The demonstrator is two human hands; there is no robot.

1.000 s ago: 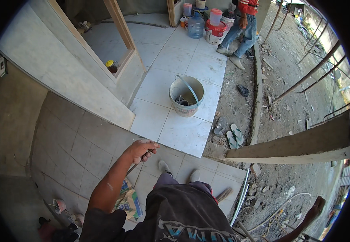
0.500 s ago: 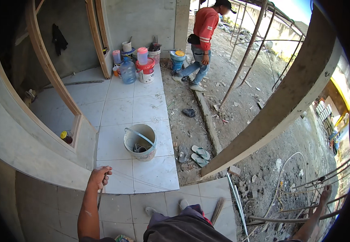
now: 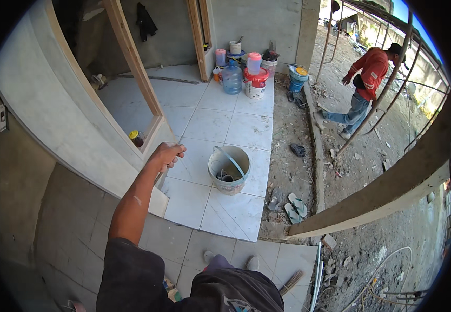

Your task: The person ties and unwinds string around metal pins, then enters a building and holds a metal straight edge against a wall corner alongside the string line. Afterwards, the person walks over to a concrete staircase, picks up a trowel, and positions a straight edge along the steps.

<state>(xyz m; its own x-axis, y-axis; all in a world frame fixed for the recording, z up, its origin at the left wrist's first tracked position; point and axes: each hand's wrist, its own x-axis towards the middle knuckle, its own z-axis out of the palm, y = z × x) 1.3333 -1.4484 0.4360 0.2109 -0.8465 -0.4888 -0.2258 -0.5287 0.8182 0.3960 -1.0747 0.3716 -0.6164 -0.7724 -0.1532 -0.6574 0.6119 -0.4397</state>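
My left hand [image 3: 167, 156] is closed in a fist, stretched out beside the low wall. Fine thin strings [image 3: 220, 205] run from near it across the tiles, and it seems to grip them; their ends are hidden. To the right of the fist stands a pale bucket [image 3: 229, 188] with a light blue handle, a dark cup-like thing inside it. My right hand is out of the picture.
A wooden frame [image 3: 132, 57] rises at left. Behind the bucket stand a blue water jug [image 3: 232, 78] and a red-and-white pail [image 3: 255, 91]. Sandals [image 3: 295, 208] lie on the dirt near a leaning concrete post [image 3: 381, 187]. A person in red [image 3: 368, 73] is beside scaffolding.
The view has swung left. My left arm reaches farther forward, and my right hand, earlier near metal rods, has left the picture. The person in red has walked right toward the scaffolding.
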